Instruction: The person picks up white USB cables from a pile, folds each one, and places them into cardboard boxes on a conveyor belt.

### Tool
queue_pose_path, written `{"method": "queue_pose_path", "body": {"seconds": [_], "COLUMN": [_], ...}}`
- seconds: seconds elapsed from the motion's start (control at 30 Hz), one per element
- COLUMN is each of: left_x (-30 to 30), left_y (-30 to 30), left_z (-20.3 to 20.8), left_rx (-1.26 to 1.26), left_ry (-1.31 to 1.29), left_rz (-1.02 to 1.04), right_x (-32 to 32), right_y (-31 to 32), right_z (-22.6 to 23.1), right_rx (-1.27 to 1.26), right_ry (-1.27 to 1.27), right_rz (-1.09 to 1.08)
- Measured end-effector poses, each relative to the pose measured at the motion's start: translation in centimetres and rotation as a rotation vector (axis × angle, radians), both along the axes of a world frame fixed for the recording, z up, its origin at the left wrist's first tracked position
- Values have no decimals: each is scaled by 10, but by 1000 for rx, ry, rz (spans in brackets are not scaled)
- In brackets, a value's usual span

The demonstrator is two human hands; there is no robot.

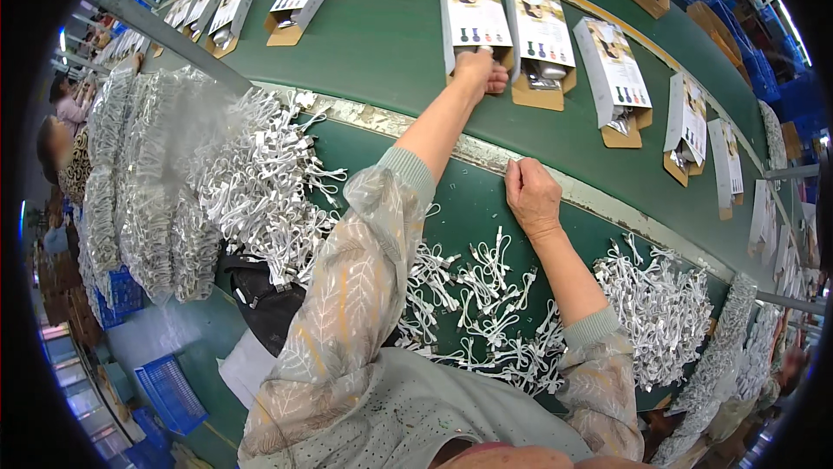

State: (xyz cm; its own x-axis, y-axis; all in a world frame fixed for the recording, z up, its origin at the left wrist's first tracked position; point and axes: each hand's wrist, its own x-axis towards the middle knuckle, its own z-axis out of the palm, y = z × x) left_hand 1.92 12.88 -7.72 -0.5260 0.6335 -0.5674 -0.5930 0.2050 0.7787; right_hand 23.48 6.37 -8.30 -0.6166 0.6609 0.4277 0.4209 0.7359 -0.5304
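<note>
My left hand (pixel 477 74) reaches over the conveyor to the open end of a white printed box (pixel 471 11). Its fingers are curled at the opening, and what they hold, if anything, is hidden. Beside that box lies a second white box (pixel 540 26), its brown flap folded out and a pale item and a clear bag showing inside. My right hand (pixel 532 198) rests closed at the bench's far edge, its palm side hidden. Loose short white cables (pixel 495 287) lie on the green bench between my arms.
Heaped white cables (pixel 269 178) rise on the left, with another pile (pixel 655 313) on the right. Bagged cable bundles (pixel 143 183) stack at far left. More boxes (pixel 612 70) line the conveyor (pixel 382 35). A metal post (pixel 173 35) slants at upper left. Other people sit beyond.
</note>
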Motion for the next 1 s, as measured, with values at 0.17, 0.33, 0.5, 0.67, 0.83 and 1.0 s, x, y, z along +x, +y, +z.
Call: {"method": "queue_pose_path", "body": {"seconds": [0.17,0.33,0.5,0.67,0.83,1.0], "left_x": [-2,-12,28,56,-9,-42], "left_y": [-65,-208,-276,-272,-263,-289], "left_z": [52,114,103,79,106,80], "left_rx": [-157,-535,-726,-206,-681,-1001], "left_ry": [1297,1438,1138,988,1726,1633], "left_rz": [-681,-889,-1130,-843,-493,-543], "right_x": [5,5,4,-4,7,-3], "right_y": [4,5,9,2,4,1], "right_z": [0,-2,-2,-2,-4,2], "right_rx": [18,48,44,53,32,61], "right_ry": [-15,-7,-4,-10,-53,-20], "right_rz": [-7,-17,-12,-6,-42,-18]}}
